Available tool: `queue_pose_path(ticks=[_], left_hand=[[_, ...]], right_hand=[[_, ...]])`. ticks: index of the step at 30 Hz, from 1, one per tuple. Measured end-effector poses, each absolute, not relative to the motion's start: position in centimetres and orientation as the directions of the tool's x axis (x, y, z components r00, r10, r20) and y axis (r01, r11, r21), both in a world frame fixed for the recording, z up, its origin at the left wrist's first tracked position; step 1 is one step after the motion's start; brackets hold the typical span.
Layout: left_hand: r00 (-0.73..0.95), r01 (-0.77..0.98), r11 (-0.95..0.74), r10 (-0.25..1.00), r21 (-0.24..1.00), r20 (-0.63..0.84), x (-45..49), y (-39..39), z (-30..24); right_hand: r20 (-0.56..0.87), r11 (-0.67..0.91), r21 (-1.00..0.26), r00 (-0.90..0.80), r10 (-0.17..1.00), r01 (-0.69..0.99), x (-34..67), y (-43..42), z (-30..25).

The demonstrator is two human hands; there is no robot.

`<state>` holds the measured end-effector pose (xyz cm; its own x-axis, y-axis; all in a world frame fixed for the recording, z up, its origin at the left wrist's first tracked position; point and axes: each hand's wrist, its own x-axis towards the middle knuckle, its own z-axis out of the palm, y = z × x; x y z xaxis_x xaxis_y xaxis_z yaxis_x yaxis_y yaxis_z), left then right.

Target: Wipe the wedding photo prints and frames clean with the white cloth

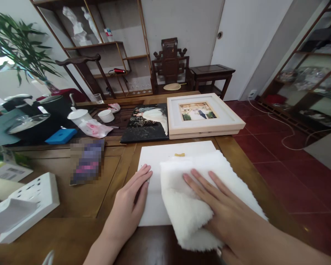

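A white flat board (154,162), probably a frame turned face down, lies on the wooden table (105,191) in front of me, with a small gold hanger (179,154) near its far edge. A white fluffy cloth (187,191) covers the board's right part. My right hand (217,202) lies flat on the cloth with its fingers stretched out. My left hand (131,200) rests flat on the board's left edge, fingers together and extended.
Beyond the board lie a white framed photo (201,116) and a black-edged photo print (147,123). To the left stand a white cup (106,115), a teapot (77,116), a blue sponge (61,135), and white boxes (24,206). Red tiled floor lies to the right.
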<state>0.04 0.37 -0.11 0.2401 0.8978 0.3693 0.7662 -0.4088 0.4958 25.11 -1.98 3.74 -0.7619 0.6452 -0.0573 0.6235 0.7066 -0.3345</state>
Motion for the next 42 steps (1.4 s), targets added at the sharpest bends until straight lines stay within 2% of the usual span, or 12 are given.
queue_pose_path(ticks=[5, 9, 15, 19, 23, 27, 31, 33, 36, 39, 42], left_hand=[[0.23, 0.758, -0.401, 0.902, 0.514, 0.364, 0.1, 0.4, -0.1], [0.227, 0.749, -0.403, 0.902, 0.527, 0.367, 0.0, 0.2, -0.1], [0.236, 0.756, -0.406, 0.901, 0.513, 0.365, 0.0, 0.3, 0.0], [0.243, 0.765, -0.407, 0.9, 0.499, 0.362, 0.0, 0.4, 0.0], [0.242, 0.759, -0.406, 0.902, 0.509, 0.359, 0.0, 0.3, 0.0], [0.231, 0.746, -0.402, 0.904, 0.531, 0.359, 0.0, 0.2, -0.1], [0.228, 0.738, -0.403, 0.904, 0.541, 0.361, 0.0, 0.1, 0.0], [0.221, 0.743, -0.389, 0.911, 0.545, 0.349, -0.1, 0.1, 0.0], [0.211, 0.747, -0.37, 0.92, 0.552, 0.331, -0.2, 0.0, 0.1], [0.215, 0.748, -0.37, 0.92, 0.55, 0.326, -0.2, 0.1, 0.0], [0.232, 0.748, -0.389, 0.912, 0.539, 0.337, -0.3, 0.2, -0.1]], right_hand=[[0.023, 0.727, -0.244, -0.746, 0.666, 0.642, 24.4, 1.5, 3.1], [0.027, 0.72, -0.193, -0.73, 0.683, 0.667, 23.6, 3.6, 3.3], [0.067, 0.778, -0.252, -0.792, 0.607, 0.575, 23.0, -0.5, 2.9], [0.133, 0.786, -0.246, -0.784, 0.607, 0.567, 22.8, -3.5, 2.0], [0.071, 0.769, -0.298, -0.79, 0.609, 0.566, 22.9, -2.1, 2.8], [0.032, 0.701, -0.268, -0.721, 0.693, 0.661, 22.4, 1.7, 3.6], [0.068, 0.623, -0.211, -0.624, 0.778, 0.753, 20.6, 3.9, 3.4], [0.092, 0.645, -0.191, -0.641, 0.762, 0.74, 19.9, 3.7, 3.4], [0.085, 0.732, -0.188, -0.732, 0.676, 0.654, 19.6, 2.2, 3.7], [0.085, 0.788, -0.231, -0.795, 0.6, 0.57, 19.9, -0.3, 3.7], [0.089, 0.784, -0.277, -0.798, 0.597, 0.556, 20.4, -2.6, 3.3]])
